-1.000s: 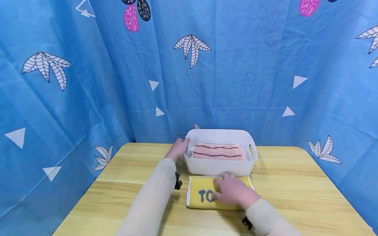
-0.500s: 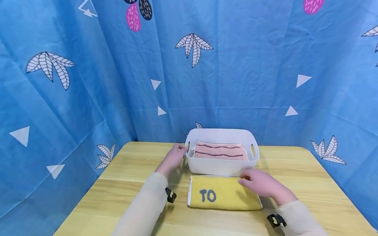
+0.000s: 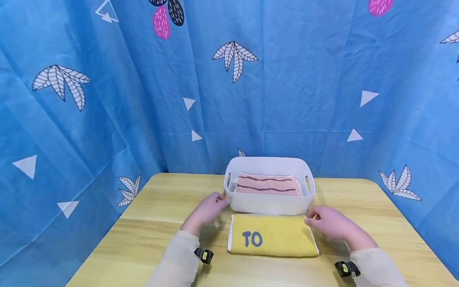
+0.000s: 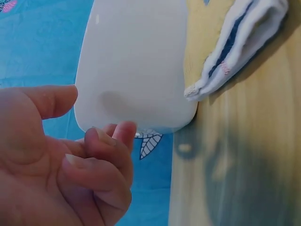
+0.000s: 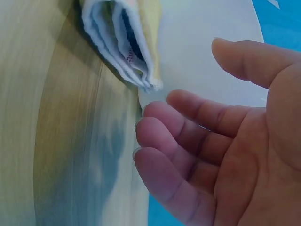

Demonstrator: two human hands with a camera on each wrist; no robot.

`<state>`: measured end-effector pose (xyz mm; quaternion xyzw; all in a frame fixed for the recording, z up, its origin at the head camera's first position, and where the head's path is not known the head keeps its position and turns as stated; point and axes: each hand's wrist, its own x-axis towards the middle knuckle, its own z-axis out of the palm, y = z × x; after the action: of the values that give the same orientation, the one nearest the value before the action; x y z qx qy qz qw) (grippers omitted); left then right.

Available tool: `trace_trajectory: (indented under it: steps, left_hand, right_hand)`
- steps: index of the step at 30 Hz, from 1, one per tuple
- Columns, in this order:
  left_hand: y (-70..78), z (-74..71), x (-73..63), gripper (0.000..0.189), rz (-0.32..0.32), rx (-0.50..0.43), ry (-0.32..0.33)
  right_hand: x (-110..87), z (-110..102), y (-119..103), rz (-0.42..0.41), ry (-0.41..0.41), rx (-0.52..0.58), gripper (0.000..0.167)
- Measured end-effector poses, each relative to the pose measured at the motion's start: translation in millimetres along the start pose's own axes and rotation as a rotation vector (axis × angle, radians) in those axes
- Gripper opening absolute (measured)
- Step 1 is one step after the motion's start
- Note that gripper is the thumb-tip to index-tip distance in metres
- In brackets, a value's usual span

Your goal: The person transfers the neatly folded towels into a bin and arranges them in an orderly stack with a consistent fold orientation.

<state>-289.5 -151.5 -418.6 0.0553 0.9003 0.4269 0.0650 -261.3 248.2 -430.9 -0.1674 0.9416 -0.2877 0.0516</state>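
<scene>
A folded yellow towel (image 3: 283, 235) marked "TO" in grey lies in front of a white plastic basket (image 3: 270, 204). Inside the basket rests a folded pink towel (image 3: 267, 183) with dark wavy stripes. My left hand (image 3: 206, 211) hovers beside the basket's front left corner, holding nothing; the left wrist view shows its thumb apart from loosely bent fingers (image 4: 108, 169). At the yellow towel's far right corner is my right hand (image 3: 328, 223). In the right wrist view, its palm faces the towel's layered white edge (image 5: 120, 52), with thumb and relaxed fingers spread and nothing between them.
Both things stand on a wooden table (image 3: 172, 191), the basket near its back edge. A blue patterned curtain (image 3: 297, 79) hangs behind and along both sides. The basket has oval handle holes at its two ends.
My left hand has come off the basket's left rim and lowered toward me. My right hand has moved from on top of the yellow towel to its right end. The towel lies still.
</scene>
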Motion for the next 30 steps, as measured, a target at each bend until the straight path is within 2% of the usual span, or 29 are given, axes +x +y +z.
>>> trace_trajectory:
  steps: [8, 12, 21, 30]
  left_hand:
    - [-6.4, 8.3, -16.5, 0.030, 0.016, 0.063, -0.038]
    - [-8.4, 12.3, -22.0, 0.030, 0.019, 0.106, -0.052]
    - [-12.7, 19.7, -23.6, 0.028, 0.010, 0.174, -0.044]
    - [-10.7, 25.5, -23.0, 0.029, -0.016, 0.181, -0.087]
  right_hand:
    - [0.5, 4.0, 1.1, 0.035, -0.020, 0.005, 0.020]
    - [-0.1, 6.4, 2.2, 0.026, -0.013, -0.002, 0.019]
    - [0.7, 10.2, 5.5, 0.033, -0.007, -0.013, 0.020]
    - [3.3, 15.5, 9.2, 0.042, -0.027, 0.010, 0.023]
